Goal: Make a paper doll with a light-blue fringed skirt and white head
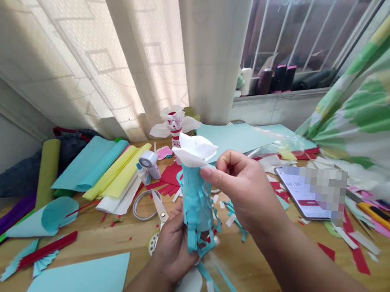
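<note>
A paper craft flower (194,190) with a fringed light-blue stem and white petals on top is held upright above the wooden table (108,243). My left hand (172,248) is closed round the bottom of its blue stem. My right hand (242,190) pinches the top of the stem just under the white petals. A second, finished flower with white petals and a red-and-white stem (175,124) stands behind it near the curtain.
Rolled coloured paper sheets (108,172), a light-blue cone (46,218), scissors (159,212), a tape ring (142,204), a white tape dispenser (148,165), a phone (303,192), a yellow cutter (387,221) and many paper scraps lie about. Curtains and a barred window stand behind.
</note>
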{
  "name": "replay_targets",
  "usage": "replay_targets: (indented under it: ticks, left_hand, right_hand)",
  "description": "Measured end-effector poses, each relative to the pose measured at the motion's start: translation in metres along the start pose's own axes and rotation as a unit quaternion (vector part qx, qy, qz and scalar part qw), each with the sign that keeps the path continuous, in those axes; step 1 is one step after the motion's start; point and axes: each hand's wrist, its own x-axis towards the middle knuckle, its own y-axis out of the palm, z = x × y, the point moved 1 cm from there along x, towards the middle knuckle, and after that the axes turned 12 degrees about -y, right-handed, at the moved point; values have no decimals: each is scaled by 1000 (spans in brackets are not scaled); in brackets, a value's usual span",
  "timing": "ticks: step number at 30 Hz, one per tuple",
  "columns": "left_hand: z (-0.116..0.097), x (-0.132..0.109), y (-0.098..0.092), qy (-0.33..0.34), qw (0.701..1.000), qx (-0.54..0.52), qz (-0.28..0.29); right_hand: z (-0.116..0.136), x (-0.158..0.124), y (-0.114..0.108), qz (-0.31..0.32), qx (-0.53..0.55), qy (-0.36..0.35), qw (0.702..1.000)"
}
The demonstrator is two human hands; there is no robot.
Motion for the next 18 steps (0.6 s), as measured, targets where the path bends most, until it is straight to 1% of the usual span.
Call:
replay_targets:
  ticks: [3, 5, 7, 10, 12, 14, 16, 18]
  left_hand:
    - [1, 0, -2, -8, 1000, 0, -14]
    - [1, 1, -3, -2, 1000, -15, -25]
    - [1, 1, -3, -1, 999, -23, -23]
    - [-2, 1, -2, -8, 999, -38, -30]
    - [-5, 0, -2, -17, 998, -50, -40]
    - [-7, -1, -4, -33, 998, -47, -39]
    - [-9, -2, -7, -55, 998, -30, -27]
    - [-11, -2, -11, -63, 998, -12, -9]
  right_hand:
    - [3, 4, 0, -11, -11, -15, 1000]
    - [4, 6, 0, -17, -24, -27, 999]
    - [4, 6, -1, -19, -32, -40, 999]
    - [-1, 3, -8, -24, -1, -57, 998]
    - [-9, -3, -20, -25, 14, -59, 998]
    - [-20, -12, -37, -9, -19, -48, 999]
    - [-32, -24, -56, 24, -108, -35, 993]
    - [-44, -39, -74, 80, -214, -25, 973]
